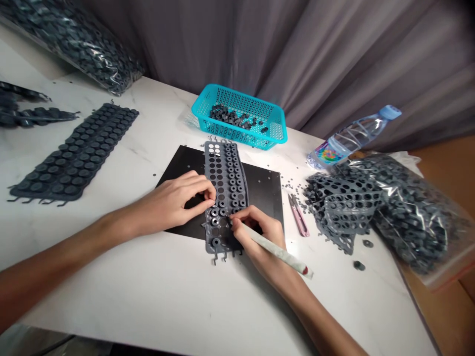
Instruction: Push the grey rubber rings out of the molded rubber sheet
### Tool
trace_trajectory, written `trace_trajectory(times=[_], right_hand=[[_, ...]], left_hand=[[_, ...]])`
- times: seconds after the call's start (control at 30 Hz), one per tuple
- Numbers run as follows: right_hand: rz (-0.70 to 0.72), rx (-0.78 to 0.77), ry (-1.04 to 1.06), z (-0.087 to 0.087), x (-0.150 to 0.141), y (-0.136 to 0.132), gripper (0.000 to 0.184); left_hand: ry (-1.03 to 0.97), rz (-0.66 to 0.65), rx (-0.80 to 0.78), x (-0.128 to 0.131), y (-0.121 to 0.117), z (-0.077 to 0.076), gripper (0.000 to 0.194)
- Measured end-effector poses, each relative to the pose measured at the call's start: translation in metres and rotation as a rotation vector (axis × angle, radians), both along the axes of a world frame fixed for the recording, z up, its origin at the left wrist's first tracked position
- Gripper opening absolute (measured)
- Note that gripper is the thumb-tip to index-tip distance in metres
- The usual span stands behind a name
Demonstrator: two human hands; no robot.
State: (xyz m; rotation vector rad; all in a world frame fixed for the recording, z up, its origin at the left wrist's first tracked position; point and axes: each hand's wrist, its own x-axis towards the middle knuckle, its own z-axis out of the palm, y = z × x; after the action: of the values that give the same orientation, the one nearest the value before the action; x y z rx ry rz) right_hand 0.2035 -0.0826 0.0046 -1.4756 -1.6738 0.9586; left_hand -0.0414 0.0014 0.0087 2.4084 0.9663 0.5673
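Observation:
A dark grey rubber sheet (219,184) with rows of round holes and ring-shaped rubber pieces lies lengthwise on a black mat (264,198). Some holes at its left side are bare, while small rings fill the right rows. My left hand (181,197) rests at the sheet's left edge, thumb and forefinger closed in a pinch; what is between them, if anything, is hidden. Gripped in my right hand (260,235) like a pencil is a pale pen-like tool (284,255) with a red spot near its back end. Its tip points at the sheet's lower rows.
Behind the mat stands a turquoise basket (276,129) holding loose rubber pieces. Another studded sheet (79,151) lies at left. Pink thread snips (299,217), scrap perforated sheets (347,202), a bulging bag (419,222) and a leaning bottle (356,133) are at right. A full plastic bag (81,42) lies back left.

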Motion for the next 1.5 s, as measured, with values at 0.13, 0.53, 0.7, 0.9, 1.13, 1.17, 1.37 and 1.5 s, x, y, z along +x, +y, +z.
trace_trajectory(times=[0.13, 0.53, 0.7, 0.9, 1.13, 1.17, 1.37, 1.5], right_hand=[[0.003, -0.006, 0.011, 0.001, 0.000, 0.000, 0.011], [0.002, -0.004, 0.028, 0.003, -0.001, 0.001, 0.012], [0.008, -0.004, 0.018, 0.000, 0.000, 0.001, 0.011], [0.004, 0.018, 0.010, 0.001, 0.000, 0.003, 0.013], [-0.006, 0.020, -0.014, -0.001, -0.005, 0.002, 0.015], [-0.013, 0.011, -0.018, -0.001, -0.006, 0.001, 0.015], [-0.016, -0.003, -0.069, 0.001, -0.010, -0.002, 0.015], [-0.027, -0.026, 0.000, -0.004, -0.007, -0.002, 0.014]], left_hand=[[0.020, -0.058, 0.135, 0.004, -0.005, 0.002, 0.016], [0.053, -0.086, 0.198, 0.016, -0.012, 0.002, 0.017], [0.043, -0.120, 0.218, 0.016, -0.012, 0.002, 0.016], [0.043, -0.127, 0.203, 0.016, -0.012, 0.000, 0.016], [0.080, -0.165, 0.247, 0.018, -0.011, -0.002, 0.017], [0.088, -0.181, 0.264, 0.019, -0.012, -0.003, 0.019], [-0.397, 0.046, -0.008, 0.023, -0.013, 0.005, 0.011], [-0.950, 0.349, -0.405, 0.008, 0.009, 0.016, 0.010]])
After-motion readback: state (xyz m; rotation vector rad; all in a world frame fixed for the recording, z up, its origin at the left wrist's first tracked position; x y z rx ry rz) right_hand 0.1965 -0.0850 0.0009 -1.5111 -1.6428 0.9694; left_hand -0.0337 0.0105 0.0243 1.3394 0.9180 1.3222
